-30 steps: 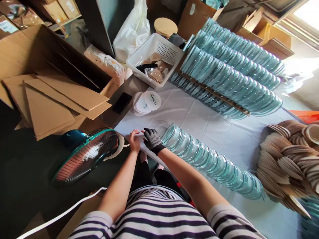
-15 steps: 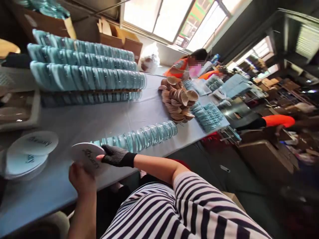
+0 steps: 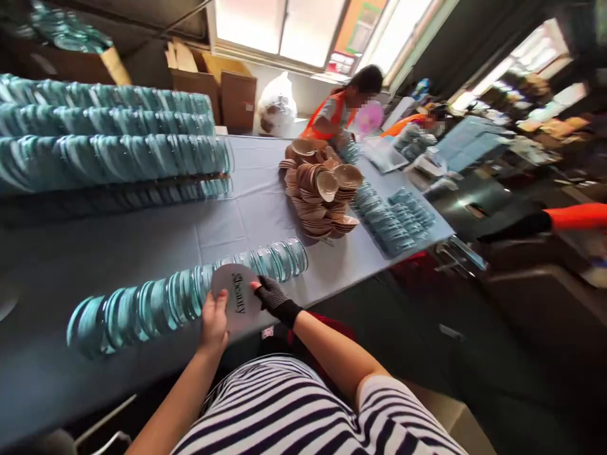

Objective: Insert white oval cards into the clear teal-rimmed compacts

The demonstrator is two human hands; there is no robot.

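Observation:
A round pale disc (image 3: 237,297) with dark "beauty" lettering is held upright between my hands. My bare left hand (image 3: 215,319) grips its left edge, thumb and fingers closed on it. My right hand (image 3: 272,294), in a black fingerless glove, pinches the right edge. Directly behind the disc runs a long row of nested clear bluish plastic pieces (image 3: 156,303), lying on its side on the pale table cover (image 3: 251,215). The disc hides part of this row.
Stacked brown bowl-like pieces (image 3: 322,196) stand beyond the row. Several tall rows of clear bluish pieces (image 3: 114,161) fill the back left. More clear pieces (image 3: 393,218) lie at the right end. Across the table, a person in an orange vest (image 3: 327,120) works near cardboard boxes (image 3: 237,95).
Both hands have moved right along the row with the disc, which now faces me more squarely. My view has swung, so the loose discs at left have nearly left the picture.

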